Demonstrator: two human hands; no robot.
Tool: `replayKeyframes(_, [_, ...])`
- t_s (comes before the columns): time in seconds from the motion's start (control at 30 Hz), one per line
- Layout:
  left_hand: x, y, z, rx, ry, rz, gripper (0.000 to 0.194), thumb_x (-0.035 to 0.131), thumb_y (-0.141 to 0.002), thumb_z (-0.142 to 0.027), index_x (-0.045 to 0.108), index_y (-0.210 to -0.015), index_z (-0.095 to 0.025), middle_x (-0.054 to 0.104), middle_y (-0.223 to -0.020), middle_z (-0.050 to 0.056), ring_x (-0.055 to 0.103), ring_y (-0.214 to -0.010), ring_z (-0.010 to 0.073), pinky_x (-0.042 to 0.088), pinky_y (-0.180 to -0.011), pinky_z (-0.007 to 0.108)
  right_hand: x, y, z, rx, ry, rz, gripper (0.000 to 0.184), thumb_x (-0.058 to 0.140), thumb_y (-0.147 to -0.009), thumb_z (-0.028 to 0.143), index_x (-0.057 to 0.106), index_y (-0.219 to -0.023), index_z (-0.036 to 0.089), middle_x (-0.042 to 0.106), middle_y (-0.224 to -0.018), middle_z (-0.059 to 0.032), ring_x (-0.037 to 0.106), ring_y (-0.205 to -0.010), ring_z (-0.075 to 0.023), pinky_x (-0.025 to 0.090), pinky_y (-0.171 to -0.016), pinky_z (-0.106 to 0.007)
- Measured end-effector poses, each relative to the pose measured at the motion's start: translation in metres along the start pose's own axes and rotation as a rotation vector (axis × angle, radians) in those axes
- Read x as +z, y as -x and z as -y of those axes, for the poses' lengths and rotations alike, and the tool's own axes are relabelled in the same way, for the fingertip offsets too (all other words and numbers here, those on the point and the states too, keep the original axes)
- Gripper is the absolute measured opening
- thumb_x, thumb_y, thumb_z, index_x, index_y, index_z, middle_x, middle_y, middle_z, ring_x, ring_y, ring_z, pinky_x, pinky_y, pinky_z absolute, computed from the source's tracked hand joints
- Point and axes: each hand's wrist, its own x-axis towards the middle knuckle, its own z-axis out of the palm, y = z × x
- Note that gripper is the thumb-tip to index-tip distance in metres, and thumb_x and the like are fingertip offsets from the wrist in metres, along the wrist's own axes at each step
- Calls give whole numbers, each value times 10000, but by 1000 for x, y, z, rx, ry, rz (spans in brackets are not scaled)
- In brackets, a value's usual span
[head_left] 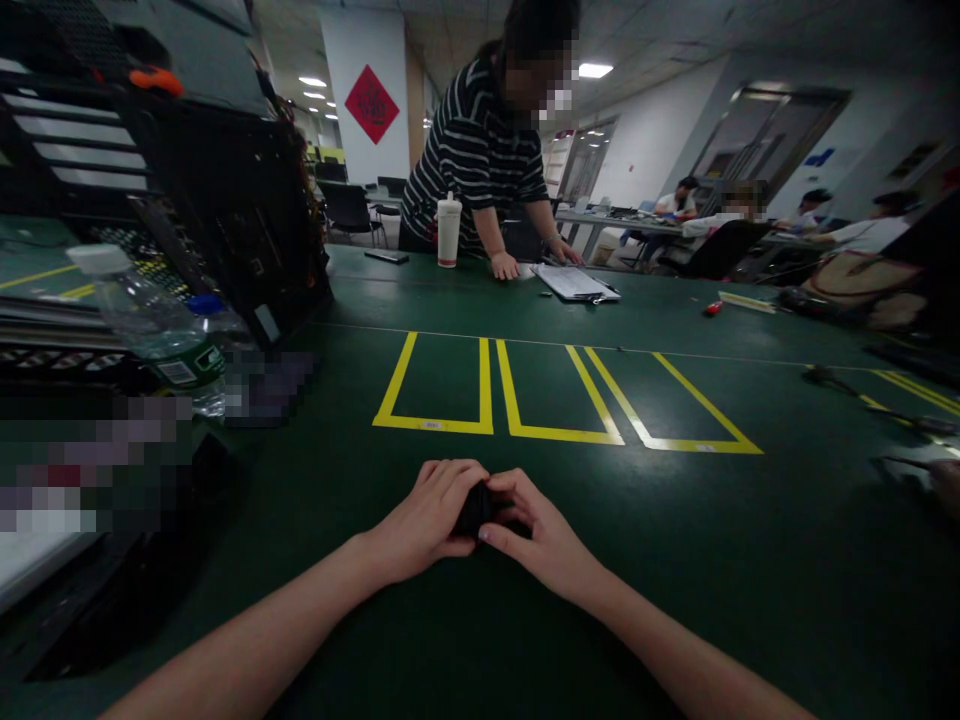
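Both my hands meet low on the dark green table [675, 560]. My left hand [424, 520] has its fingers curled over a small black object [474, 508]. My right hand [544, 540] pinches the same black object from the other side with thumb and fingers. The object is mostly hidden between the hands, so I cannot make out what it is. Just beyond the hands lie three yellow taped rectangles [551, 400] on the table surface.
A clear water bottle [150, 325] and a black rack [240, 210] stand at the left. Across the table a person in a striped shirt [480, 150] leans over a clipboard [576, 282], beside a white cup [448, 230]. Other people sit at the far right.
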Motion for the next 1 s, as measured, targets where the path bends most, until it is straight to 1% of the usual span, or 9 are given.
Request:
replayKeyframes(0.13, [-4,0,-3,22,-9,0,540,570,-709,-192,284,-1167,-225,424,-1152,65,396,-1072,216,309,-893,404,1,-2,0,25,-51,-19,164,515,-747,273,446,-882,210,495,-893,-7,511,-859,-145,442,-746,-311])
replayKeyframes(0.3, [-1,0,-1,0,-3,-21,585,603,-676,-183,283,-1161,-243,424,-1159,52,407,-1064,224,320,-883,410,0,-3,4,99,-73,11,230,515,-749,282,423,-946,207,514,-949,-26,512,-902,-161,434,-792,-345])
replayKeyframes(0.4, [1,0,0,-2,0,-18,592,602,-674,-174,279,-1165,-244,418,-1162,51,402,-1068,224,315,-889,414,-1,-1,4,49,-34,39,217,524,-743,259,436,-936,211,495,-964,-22,498,-918,-160,434,-781,-333])
replayKeyframes(0.53, [-1,1,-1,2,-2,-13,599,605,-670,-169,279,-1170,-227,410,-1168,62,392,-1071,223,302,-903,411,0,0,2,-12,-21,17,222,537,-736,239,446,-937,218,480,-971,-17,488,-929,-155,430,-779,-314])
replayKeyframes(0.63, [-5,1,-4,8,10,4,547,574,-706,-194,286,-1171,-222,410,-1167,63,388,-1073,216,311,-903,402,2,-1,1,17,-72,-12,153,496,-765,280,450,-894,211,500,-912,-11,513,-874,-146,447,-742,-304])
replayKeyframes(0.73, [-7,1,-6,3,20,7,527,563,-719,-211,290,-1170,-226,413,-1165,61,393,-1071,216,317,-898,406,2,-3,2,70,-91,-22,194,498,-763,300,435,-924,212,512,-930,-17,516,-889,-154,450,-750,-314])
replayKeyframes(0.8, [-7,1,-5,-1,24,8,524,564,-718,-211,294,-1166,-230,410,-1171,58,395,-1070,216,318,-897,407,1,-3,2,95,-85,0,225,491,-767,302,429,-963,213,509,-957,-24,513,-903,-157,446,-767,-327])
replayKeyframes(0.9, [-2,1,-1,-4,19,0,538,574,-706,-197,293,-1164,-234,407,-1174,52,395,-1067,217,318,-893,404,-1,-2,2,58,-69,49,218,514,-754,271,440,-950,212,500,-955,-18,511,-905,-152,440,-778,-323])
replayKeyframes(1.0, [6,1,4,-7,1,-33,611,619,-655,-171,286,-1164,-232,410,-1161,52,387,-1063,227,298,-900,415,-2,0,-1,-15,-53,45,264,575,-706,218,441,-934,215,479,-963,-11,495,-928,-151,430,-786,-308])
